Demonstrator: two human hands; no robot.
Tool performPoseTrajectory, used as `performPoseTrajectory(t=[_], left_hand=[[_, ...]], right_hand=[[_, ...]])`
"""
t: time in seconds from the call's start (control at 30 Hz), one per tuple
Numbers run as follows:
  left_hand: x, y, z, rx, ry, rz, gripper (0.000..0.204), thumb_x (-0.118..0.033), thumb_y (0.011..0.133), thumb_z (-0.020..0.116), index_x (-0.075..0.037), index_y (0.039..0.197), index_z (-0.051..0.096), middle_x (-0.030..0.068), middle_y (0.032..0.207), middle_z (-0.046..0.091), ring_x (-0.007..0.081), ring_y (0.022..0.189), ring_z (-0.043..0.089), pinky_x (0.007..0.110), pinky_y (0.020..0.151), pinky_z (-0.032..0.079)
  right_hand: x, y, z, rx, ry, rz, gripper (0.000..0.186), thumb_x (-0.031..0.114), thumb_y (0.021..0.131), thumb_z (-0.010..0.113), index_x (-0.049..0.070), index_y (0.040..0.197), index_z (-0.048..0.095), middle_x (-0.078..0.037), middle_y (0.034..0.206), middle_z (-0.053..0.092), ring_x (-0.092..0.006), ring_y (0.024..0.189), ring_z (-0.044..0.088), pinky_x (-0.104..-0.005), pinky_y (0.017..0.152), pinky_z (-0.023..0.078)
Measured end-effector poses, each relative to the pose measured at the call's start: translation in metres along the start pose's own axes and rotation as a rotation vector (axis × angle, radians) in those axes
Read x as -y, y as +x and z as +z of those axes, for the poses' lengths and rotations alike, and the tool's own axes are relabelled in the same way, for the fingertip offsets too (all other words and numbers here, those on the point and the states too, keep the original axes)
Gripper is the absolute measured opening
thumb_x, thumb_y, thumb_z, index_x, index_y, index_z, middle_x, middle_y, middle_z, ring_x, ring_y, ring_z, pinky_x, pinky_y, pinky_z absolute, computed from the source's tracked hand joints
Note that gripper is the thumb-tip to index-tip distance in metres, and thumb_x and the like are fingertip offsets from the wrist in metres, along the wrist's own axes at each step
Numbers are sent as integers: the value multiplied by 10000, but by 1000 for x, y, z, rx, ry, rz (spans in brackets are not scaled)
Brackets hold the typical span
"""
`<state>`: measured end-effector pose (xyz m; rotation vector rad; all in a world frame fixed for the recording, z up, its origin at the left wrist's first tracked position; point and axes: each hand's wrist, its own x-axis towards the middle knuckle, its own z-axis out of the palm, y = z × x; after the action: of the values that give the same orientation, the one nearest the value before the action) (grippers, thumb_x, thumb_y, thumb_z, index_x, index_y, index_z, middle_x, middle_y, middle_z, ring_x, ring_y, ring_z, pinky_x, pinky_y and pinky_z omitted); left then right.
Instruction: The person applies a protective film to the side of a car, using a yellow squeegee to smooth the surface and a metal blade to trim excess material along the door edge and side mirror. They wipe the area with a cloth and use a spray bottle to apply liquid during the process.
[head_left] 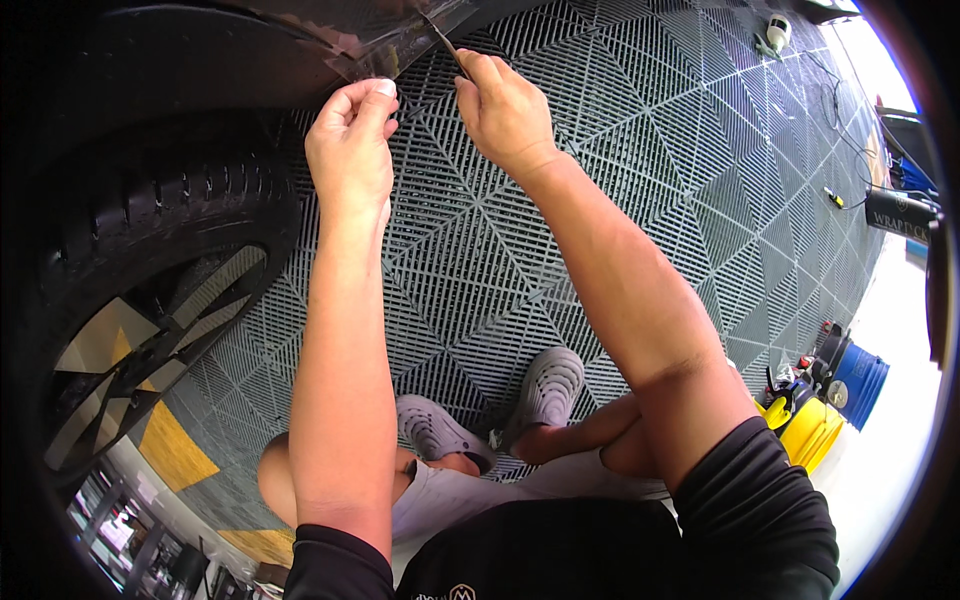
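My left hand is closed in a pinch just below the lower edge of a dark car body panel. What sits between its thumb and fingers, if anything, is too small to make out. To the right, my right hand grips a thin, dark, pointed tool, which slants up and left toward the panel. Near the tool's tip the panel edge looks shiny and wet, with a clear or brownish patch along it. Most of the tool's grip is hidden in my fingers.
A car tyre with a spoked wheel rim stands close on my left. Slatted grey floor tiles lie beneath. A white spray bottle and cables lie far right. Blue and yellow buckets stand at right.
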<state>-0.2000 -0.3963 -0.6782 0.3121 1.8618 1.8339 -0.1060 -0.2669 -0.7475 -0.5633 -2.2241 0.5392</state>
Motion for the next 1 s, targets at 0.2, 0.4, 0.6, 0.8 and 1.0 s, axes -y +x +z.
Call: performPoseTrajectory(t=[0.2, 0.4, 0.6, 0.8, 1.0], left_hand=[[-7, -12, 6, 35, -30, 4, 105, -121, 935, 676, -28, 984, 680, 52, 971, 681, 134, 945, 641, 296, 863, 510], [-11, -11, 4, 73, -37, -18, 129, -121, 934, 670, -15, 1007, 672, 55, 972, 683, 126, 944, 640, 289, 863, 508], [-20, -19, 5, 95, -54, -35, 122, -114, 928, 666, -13, 995, 678, 55, 963, 683, 119, 927, 636, 280, 847, 505], [-21, -20, 4, 100, -52, -73, 99, -108, 923, 670, -28, 980, 679, 52, 952, 684, 119, 899, 644, 287, 798, 528], [-35, -21, -1, 125, -387, -297, 54, -83, 916, 592, -42, 894, 618, 100, 883, 658, 228, 879, 661, 409, 828, 556]], right_hand=[[9, -2, -27, 87, -6, 48, 266, 145, 904, 605, 102, 1166, 611, -89, 851, 643, -318, 749, 661, -443, 626, 549], [16, 1, -54, 213, -87, 60, 260, 123, 906, 587, 105, 1165, 611, -83, 830, 643, -304, 738, 662, -440, 634, 545], [27, 5, -79, 341, -147, 90, 283, 129, 919, 573, 98, 1200, 583, -96, 840, 642, -312, 760, 662, -445, 663, 541], [39, 13, -114, 524, -291, 80, 288, 128, 910, 534, 62, 1180, 607, -135, 825, 664, -320, 747, 675, -458, 659, 544], [59, 22, -173, 996, -437, 314, 259, 106, 888, 511, 29, 1100, 638, -172, 859, 711, -333, 831, 707, -456, 733, 561]])
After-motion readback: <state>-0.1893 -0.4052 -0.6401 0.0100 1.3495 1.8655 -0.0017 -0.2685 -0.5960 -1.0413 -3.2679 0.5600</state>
